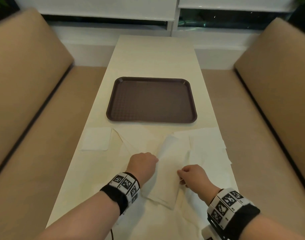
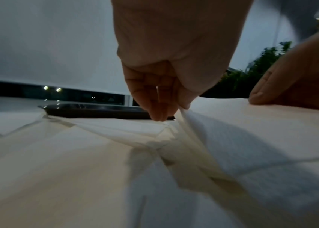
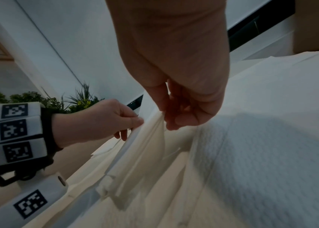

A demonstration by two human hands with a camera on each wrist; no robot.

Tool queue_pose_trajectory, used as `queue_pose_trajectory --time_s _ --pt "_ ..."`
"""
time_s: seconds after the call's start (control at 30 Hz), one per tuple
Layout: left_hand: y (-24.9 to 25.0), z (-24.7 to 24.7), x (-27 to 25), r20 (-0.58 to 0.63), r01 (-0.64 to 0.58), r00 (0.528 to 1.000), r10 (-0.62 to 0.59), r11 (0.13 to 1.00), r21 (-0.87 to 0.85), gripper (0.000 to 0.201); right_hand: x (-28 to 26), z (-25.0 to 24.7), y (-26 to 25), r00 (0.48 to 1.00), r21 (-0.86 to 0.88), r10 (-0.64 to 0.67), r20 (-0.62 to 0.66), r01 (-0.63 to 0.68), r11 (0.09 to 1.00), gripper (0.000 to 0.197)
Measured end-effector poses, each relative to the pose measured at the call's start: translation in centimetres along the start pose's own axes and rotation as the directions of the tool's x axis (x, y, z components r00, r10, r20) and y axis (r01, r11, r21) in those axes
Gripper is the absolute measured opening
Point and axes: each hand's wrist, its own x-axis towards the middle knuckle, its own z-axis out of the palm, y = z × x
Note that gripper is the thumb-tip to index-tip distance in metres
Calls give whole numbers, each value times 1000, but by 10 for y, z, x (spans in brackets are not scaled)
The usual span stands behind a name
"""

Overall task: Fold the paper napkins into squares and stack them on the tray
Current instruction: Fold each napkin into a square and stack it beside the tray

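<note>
Beyond both hands the tray is seen, while the napkin is pinched by left hand and right hand

We read this as a cafe or restaurant booth: long table, tan padded benches on both sides of it, brown serving tray on it, window with white blinds beyond its far end, plants nearby.
</note>
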Motion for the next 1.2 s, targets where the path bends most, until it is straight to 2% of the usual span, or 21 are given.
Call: queue_pose_trajectory --time_s 0.1,0.13,0.17,0.2,0.27,0.33,0.4,0.43,0.5,0.53,0.6,0.67,0.77,0.87,1.03,1.13,1.2 --pt "-3 0 0 -8 5 1000 -5 1000 10 27 -4 -8 -6 1000 -103 -11 -21 9 995 20" --pt "-5 0 0 -42 21 999 -23 998 -58 27 -8 -12 -8 999 -136 -35 -41 29 990 16" --pt "-8 -1 0 -88 38 995 -54 984 -171 27 -11 -15 -9 996 -162 -66 -68 55 985 21" --pt "-10 -2 -1 -112 55 989 -96 945 -321 26 -12 -17 -9 992 -164 -89 -93 73 984 35" --pt "-13 -9 -4 -119 72 976 -183 786 -614 24 -18 -20 -11 980 -72 -141 -142 131 989 59" --pt "-14 -16 -7 -79 72 970 -231 580 -811 18 -23 -23 -16 971 41 -181 -157 189 981 76" --pt "-14 -23 -11 -43 58 966 -256 371 -927 15 -29 -26 -24 984 195 -169 -63 178 964 85" --pt "-12 -29 -14 -15 54 964 -265 249 -967 14 -31 -28 -29 986 297 -164 9 154 942 82" --pt "-7 -41 -20 54 61 965 -256 16 -998 14 -35 -30 -39 972 469 -191 135 107 877 55" --pt "-4 -47 -23 79 65 968 -239 -64 -996 15 -38 -31 -44 963 513 -216 159 106 852 44" --pt "-1 -58 -28 91 59 974 -210 -156 -986 15 -40 -32 -51 962 580 -232 146 107 808 29" --pt "1 -67 -33 96 52 973 -208 -206 -977 15 -40 -34 -55 962 684 -214 168 42 728 25" --pt "0 -76 -42 96 48 969 -228 -207 -977 15 -44 -37 -61 933 811 -245 264 -77 579 28" --pt "-2 -87 -53 80 36 968 -239 -185 -982 15 -50 -40 -68 929 795 -285 234 -14 606 13" --pt "-3 -109 -68 74 30 972 -224 -196 -980 20 -62 -48 -74 902 756 -412 131 178 630 27" --pt "-4 -114 -69 86 32 968 -237 -221 -975 22 -70 -52 -76 862 732 -494 115 263 629 26" --pt "-5 -118 -71 90 30 968 -232 -250 -968 29 -77 -57 -78 839 674 -534 101 337 657 34"
